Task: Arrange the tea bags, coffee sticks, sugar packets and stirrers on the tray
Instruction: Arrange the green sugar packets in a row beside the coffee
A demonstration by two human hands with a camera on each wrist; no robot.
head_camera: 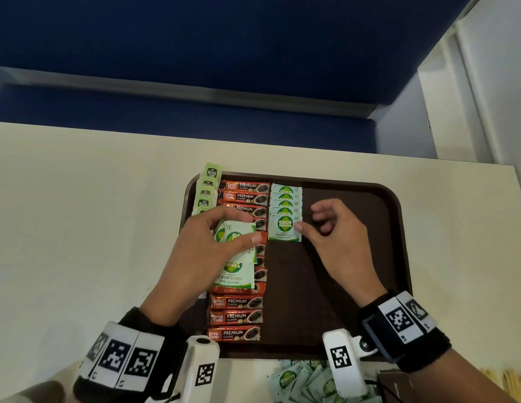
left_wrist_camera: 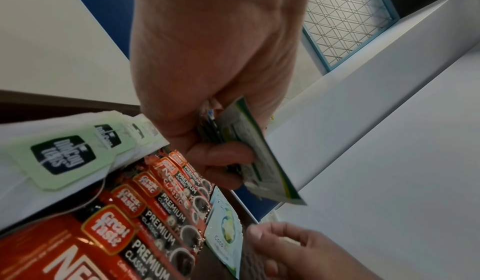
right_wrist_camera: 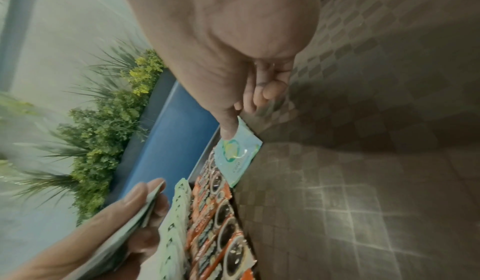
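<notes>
A brown tray (head_camera: 355,257) lies on the cream table. Green-tagged tea bags (head_camera: 207,193) line its left edge, and a column of red coffee sticks (head_camera: 239,317) runs beside them. To their right, overlapping sugar packets (head_camera: 285,199) form a short row at the tray's far side. My left hand (head_camera: 250,228) hovers over the coffee sticks and grips a stack of sugar packets (head_camera: 237,248) between thumb and fingers (left_wrist_camera: 221,157). The thumb of my right hand (head_camera: 307,218) touches the right edge of the nearest laid packet (head_camera: 284,228), seen up close (right_wrist_camera: 239,151); its other fingers are loosely curled and hold nothing.
A loose pile of sugar packets (head_camera: 300,379) lies on the table before the tray's near edge. A yellowish bundle, possibly stirrers (head_camera: 512,382), sits at the bottom right beside a dark object (head_camera: 393,382). The tray's right half is bare. A blue bench lies beyond the table.
</notes>
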